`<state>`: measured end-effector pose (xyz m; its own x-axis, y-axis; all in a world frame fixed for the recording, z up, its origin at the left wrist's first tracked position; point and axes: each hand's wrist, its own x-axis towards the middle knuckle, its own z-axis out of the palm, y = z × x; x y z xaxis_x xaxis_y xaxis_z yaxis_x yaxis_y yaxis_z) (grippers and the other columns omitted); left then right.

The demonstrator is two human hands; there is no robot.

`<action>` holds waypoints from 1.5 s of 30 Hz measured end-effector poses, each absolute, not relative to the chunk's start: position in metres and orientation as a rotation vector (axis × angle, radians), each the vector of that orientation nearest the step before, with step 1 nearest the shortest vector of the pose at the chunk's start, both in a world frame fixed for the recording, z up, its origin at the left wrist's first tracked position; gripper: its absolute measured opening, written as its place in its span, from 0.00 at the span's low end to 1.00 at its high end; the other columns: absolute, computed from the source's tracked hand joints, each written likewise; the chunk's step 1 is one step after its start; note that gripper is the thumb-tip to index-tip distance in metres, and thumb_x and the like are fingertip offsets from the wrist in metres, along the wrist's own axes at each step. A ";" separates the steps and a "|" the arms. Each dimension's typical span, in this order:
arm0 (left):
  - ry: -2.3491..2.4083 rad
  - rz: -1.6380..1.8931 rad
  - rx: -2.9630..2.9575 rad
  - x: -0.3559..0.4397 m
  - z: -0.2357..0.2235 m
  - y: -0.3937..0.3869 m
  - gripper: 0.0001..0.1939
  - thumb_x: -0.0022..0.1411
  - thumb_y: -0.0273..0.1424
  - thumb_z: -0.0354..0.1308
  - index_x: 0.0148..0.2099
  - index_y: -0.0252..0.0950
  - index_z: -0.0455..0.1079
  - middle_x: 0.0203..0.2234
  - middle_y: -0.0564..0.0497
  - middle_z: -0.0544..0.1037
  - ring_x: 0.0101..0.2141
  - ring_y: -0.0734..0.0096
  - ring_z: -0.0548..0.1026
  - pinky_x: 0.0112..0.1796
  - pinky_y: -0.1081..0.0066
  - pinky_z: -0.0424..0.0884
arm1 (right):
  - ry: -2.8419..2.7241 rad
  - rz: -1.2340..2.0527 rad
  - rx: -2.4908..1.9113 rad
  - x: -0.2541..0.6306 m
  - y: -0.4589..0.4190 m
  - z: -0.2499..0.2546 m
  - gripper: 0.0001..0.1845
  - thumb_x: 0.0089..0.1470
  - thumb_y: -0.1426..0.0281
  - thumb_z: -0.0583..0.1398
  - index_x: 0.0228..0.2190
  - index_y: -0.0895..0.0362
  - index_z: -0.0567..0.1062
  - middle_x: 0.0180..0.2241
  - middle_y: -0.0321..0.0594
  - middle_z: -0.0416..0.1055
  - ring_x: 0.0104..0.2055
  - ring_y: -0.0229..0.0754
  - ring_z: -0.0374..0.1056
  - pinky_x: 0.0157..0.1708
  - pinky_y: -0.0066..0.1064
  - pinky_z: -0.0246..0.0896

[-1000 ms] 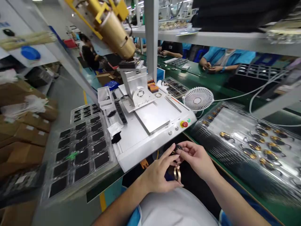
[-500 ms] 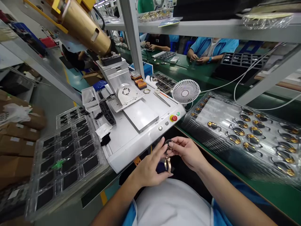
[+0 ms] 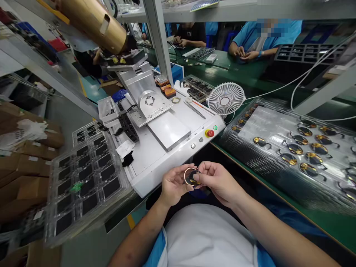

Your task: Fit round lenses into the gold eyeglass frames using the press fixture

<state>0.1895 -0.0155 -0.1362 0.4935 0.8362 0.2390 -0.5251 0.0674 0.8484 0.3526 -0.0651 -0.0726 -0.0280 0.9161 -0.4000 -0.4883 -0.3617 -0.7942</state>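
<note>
In front of my body, my left hand is closed around the edge of a gold-coloured metal ring, like a round watch case. My right hand pinches a dark round part with golden patches between thumb and fingers. That part lies at the ring's opening, overlapping it; whether it sits fully inside I cannot tell. Something dark blue shows just under the hands, partly hidden. Beyond them is the front edge of a white machine with a red stop button.
Trays of black squares stand at left. At right, a stacked clear tray carries several round parts with black tails. A white fan, tweezers and another gold ring are ahead. A brass-coloured cylinder overhangs the machine. Co-workers sit opposite.
My hands have come closer together. The gold ring, earlier low in the left hand, is now raised and turned facing up, with the dark round part brought against it. The view has shifted slightly.
</note>
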 end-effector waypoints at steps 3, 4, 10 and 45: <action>0.358 1.086 1.099 0.188 -0.139 -0.015 0.29 0.49 0.26 0.78 0.54 0.44 0.80 0.52 0.43 0.84 0.49 0.57 0.84 0.48 0.65 0.82 | -0.587 1.556 -1.186 0.346 -0.065 -0.070 0.22 0.36 0.68 0.76 0.25 0.57 0.69 0.20 0.32 0.71 0.20 0.32 0.63 0.20 0.22 0.56; 0.364 1.100 1.105 0.188 -0.140 -0.015 0.29 0.49 0.26 0.78 0.53 0.45 0.80 0.52 0.44 0.84 0.49 0.57 0.84 0.48 0.65 0.82 | -0.607 1.527 -1.202 0.344 -0.064 -0.069 0.22 0.36 0.69 0.75 0.26 0.57 0.68 0.21 0.31 0.70 0.20 0.32 0.61 0.19 0.22 0.54; 0.374 1.138 1.142 0.187 -0.144 -0.015 0.28 0.50 0.29 0.78 0.54 0.47 0.80 0.51 0.45 0.84 0.48 0.58 0.85 0.49 0.65 0.82 | -0.715 1.397 -1.240 0.339 -0.060 -0.067 0.19 0.38 0.71 0.71 0.25 0.56 0.65 0.20 0.28 0.65 0.22 0.30 0.55 0.21 0.22 0.51; 0.394 1.134 1.203 0.185 -0.151 -0.019 0.25 0.53 0.31 0.77 0.54 0.47 0.80 0.50 0.45 0.84 0.46 0.53 0.85 0.45 0.63 0.85 | -0.714 1.693 -1.222 0.345 -0.062 -0.092 0.29 0.40 0.52 0.75 0.24 0.57 0.67 0.19 0.37 0.74 0.17 0.34 0.65 0.17 0.25 0.65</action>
<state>0.1851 -0.0194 -0.1505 0.4368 0.8471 0.3027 -0.4765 -0.0675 0.8766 0.3452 -0.0623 -0.0921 -0.1053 0.9030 -0.4166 -0.3316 -0.4268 -0.8413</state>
